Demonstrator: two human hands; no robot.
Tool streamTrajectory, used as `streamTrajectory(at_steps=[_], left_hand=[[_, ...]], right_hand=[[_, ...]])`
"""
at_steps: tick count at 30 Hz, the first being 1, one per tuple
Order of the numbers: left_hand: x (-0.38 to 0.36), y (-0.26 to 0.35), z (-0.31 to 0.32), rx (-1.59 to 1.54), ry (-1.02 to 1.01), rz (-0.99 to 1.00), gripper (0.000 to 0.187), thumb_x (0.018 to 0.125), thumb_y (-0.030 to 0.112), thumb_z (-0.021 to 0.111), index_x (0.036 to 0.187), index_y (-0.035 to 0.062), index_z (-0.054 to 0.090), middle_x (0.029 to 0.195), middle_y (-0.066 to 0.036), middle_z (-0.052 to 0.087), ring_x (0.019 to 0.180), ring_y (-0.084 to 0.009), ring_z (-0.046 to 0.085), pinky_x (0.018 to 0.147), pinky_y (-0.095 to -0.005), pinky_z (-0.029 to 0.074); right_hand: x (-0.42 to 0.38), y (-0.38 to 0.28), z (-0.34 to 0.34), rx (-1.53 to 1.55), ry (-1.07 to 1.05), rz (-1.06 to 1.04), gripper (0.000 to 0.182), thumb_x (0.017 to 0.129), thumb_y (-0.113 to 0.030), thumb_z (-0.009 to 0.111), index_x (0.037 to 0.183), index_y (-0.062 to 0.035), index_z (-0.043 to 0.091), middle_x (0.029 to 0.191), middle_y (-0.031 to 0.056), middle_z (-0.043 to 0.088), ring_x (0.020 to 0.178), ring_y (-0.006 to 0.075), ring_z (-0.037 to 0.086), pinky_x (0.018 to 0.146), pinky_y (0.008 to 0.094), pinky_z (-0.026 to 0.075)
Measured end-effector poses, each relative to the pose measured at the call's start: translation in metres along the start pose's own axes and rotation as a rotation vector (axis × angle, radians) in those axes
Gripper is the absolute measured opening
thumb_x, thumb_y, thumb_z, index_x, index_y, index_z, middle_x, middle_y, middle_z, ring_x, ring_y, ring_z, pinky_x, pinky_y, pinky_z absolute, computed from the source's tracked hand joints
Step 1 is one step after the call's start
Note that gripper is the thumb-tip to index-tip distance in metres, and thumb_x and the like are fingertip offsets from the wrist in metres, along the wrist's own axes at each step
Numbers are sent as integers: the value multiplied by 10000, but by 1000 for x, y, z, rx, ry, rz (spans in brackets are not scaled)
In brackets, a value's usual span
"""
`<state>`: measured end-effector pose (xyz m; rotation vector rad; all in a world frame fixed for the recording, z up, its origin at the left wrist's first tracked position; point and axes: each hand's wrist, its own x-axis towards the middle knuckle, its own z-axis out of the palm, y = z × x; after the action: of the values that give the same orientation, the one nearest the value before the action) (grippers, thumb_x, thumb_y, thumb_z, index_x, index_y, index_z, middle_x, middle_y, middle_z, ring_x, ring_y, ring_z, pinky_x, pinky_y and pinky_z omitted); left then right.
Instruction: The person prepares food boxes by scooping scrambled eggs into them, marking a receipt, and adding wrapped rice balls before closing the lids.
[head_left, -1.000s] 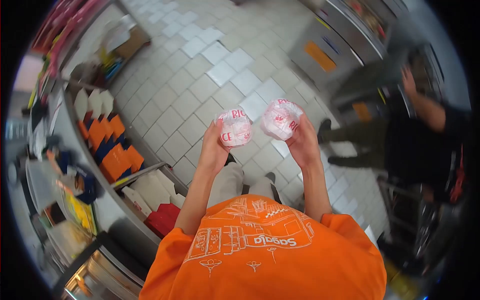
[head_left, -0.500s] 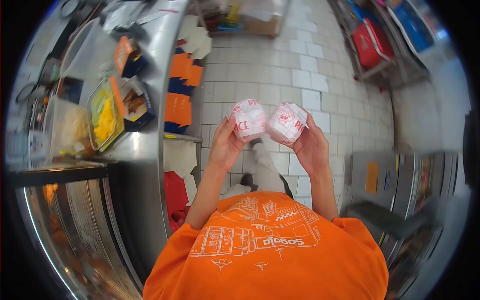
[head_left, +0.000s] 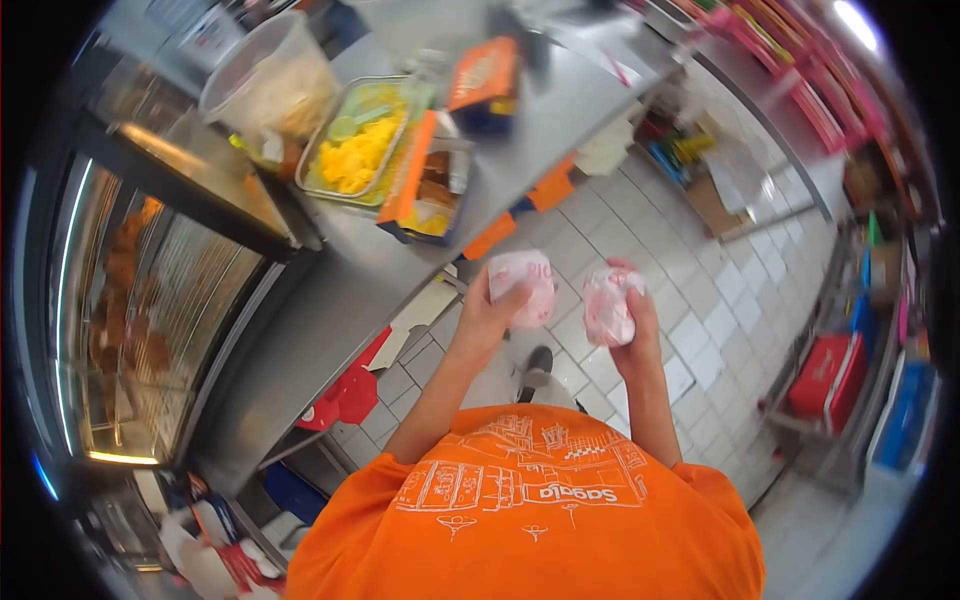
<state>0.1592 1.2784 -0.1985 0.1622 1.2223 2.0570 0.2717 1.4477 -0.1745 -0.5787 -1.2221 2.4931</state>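
My left hand (head_left: 482,322) is closed round a white paper-wrapped rice ball (head_left: 522,285) with red lettering, its thumb across the front. A second wrapped rice ball (head_left: 607,308), printed the same way, is in my right hand (head_left: 640,325), fingers closed behind it. A narrow gap lies between the two packets, both held up above the tiled floor. Beyond my left hand, on the steel counter, stands an open orange and dark blue box (head_left: 425,190) with brown food and something yellow inside.
On the counter (head_left: 350,290) are a tray of yellow food (head_left: 358,150), a clear tub (head_left: 270,85) and a closed orange box (head_left: 485,82). A lit glass display case (head_left: 150,330) stands at left. A shelf with a red case (head_left: 826,378) is at right.
My view and body have turned left, so the counter and its boxes now lie nearer in front. The two wrapped rice balls, close together before, have moved apart.
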Motion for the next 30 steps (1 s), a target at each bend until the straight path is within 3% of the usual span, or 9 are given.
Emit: streamTrajectory(at_steps=[2, 3, 7, 12, 18, 19, 22, 28, 30], left_hand=[[6, 10, -11, -57, 104, 44, 385, 851, 89, 662, 1192, 20, 497, 1059, -65, 618, 946, -146, 616, 813, -293, 509], [7, 16, -22, 27, 169, 72, 376, 859, 97, 659, 1191, 21, 499, 1049, -56, 616, 931, -131, 609, 798, -282, 509], [26, 35, -75, 41, 330, 175, 344, 892, 129, 637, 1191, 22, 503, 1049, -42, 606, 901, -97, 597, 765, -257, 509], [28, 66, -99, -162, 437, 393, 570, 912, 196, 624, 1388, 17, 367, 1126, -95, 595, 976, -154, 619, 819, -291, 526], [36, 87, -117, -109, 501, 417, 602, 912, 234, 626, 1394, 4, 350, 1137, -114, 600, 994, -174, 629, 828, -307, 533], [37, 85, -117, -121, 527, 425, 602, 912, 234, 626, 1394, 4, 350, 1137, -114, 600, 994, -174, 629, 828, -307, 533], [40, 77, -114, -168, 529, 390, 532, 920, 234, 616, 1346, -3, 403, 1098, -103, 617, 972, -161, 632, 818, -301, 533], [46, 51, -94, -482, 613, 358, 404, 951, 280, 565, 1203, -31, 508, 1060, -99, 634, 934, -173, 644, 797, -315, 543], [47, 42, -87, -507, 665, 331, 547, 956, 444, 483, 1248, -19, 472, 1055, -184, 641, 906, -275, 676, 753, -377, 563]], right_hand=[[37, 14, 5, -110, -193, 115, 505, 825, -274, 690, 1229, -60, 476, 1100, 83, 580, 994, 178, 579, 838, 317, 494], [53, 7, 28, -500, -247, -1, 441, 821, -224, 700, 1175, -42, 510, 1023, 70, 603, 945, 145, 579, 813, 290, 485], [127, 20, 77, -827, -367, 81, 389, 851, -179, 668, 1181, -51, 505, 1020, 73, 600, 955, 122, 567, 823, 271, 470], [212, 36, 123, -768, -605, 98, 422, 847, -139, 665, 1209, -38, 472, 1049, 92, 595, 948, 151, 572, 827, 284, 471], [267, 53, 161, -1117, -796, -148, 577, 792, -133, 706, 1265, 50, 432, 1156, 176, 592, 1033, 223, 598, 854, 341, 476], [268, 50, 166, -1146, -806, 87, 582, 798, -141, 705, 1282, 40, 436, 1177, 170, 578, 1052, 223, 584, 871, 340, 469], [268, 73, 159, -906, -847, 166, 561, 805, -142, 697, 1276, 35, 448, 1209, 144, 557, 1075, 225, 568, 874, 331, 471], [253, 53, 143, -524, -646, 714, 448, 885, -207, 553, 1268, 5, 455, 1196, 122, 556, 1066, 194, 580, 882, 341, 490], [254, 46, 138, -422, -589, 863, 427, 893, -247, 533, 1246, -16, 463, 1202, 121, 557, 1058, 215, 589, 871, 338, 502]])
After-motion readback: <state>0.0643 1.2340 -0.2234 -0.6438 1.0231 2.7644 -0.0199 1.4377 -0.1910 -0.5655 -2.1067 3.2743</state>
